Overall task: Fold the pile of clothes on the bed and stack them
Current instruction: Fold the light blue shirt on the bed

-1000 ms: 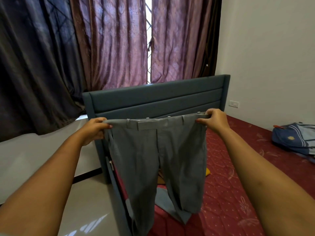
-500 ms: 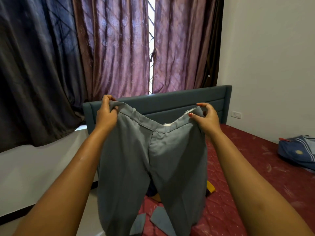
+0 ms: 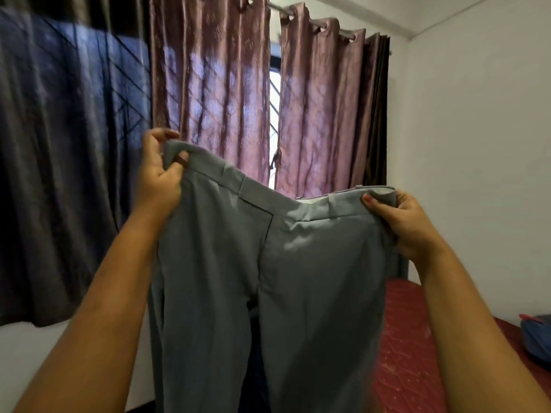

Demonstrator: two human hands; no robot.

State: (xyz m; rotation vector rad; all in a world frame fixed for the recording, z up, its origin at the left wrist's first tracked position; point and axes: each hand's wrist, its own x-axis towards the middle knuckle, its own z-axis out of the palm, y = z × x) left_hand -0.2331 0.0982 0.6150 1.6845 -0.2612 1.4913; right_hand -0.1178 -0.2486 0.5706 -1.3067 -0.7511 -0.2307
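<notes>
Gripping the grey trousers (image 3: 268,278) by the waistband (image 3: 238,186): left hand (image 3: 158,180) closed round the left end, thumb in front and fingers curled over the top edge; right hand (image 3: 402,222) pinching the right end, thumb on the near face, sitting lower than the left. Held in the air, front side towards the camera, legs hanging straight down past the bottom of the view, so cannot tell whether the hems clear the bed (image 3: 408,338).

Lifted since a second ago: then stretched level and taut at about headboard height, legs trailing onto the mattress edge; half a second ago already higher and sagging in the middle; now higher again, slanting down from left to right and slack between the two grips.

Reads as shaking the garment out and getting set to bring the two ends together, leg onto leg, for a first lengthwise fold. No fold made yet, and nothing of this piece laid down.

Beyond: pink curtains (image 3: 208,99) with a bright gap, a dark curtain (image 3: 74,144) at left, a white wall (image 3: 477,144) at right, and a blue bundle (image 3: 536,335) on the bed at the far right edge of view.
</notes>
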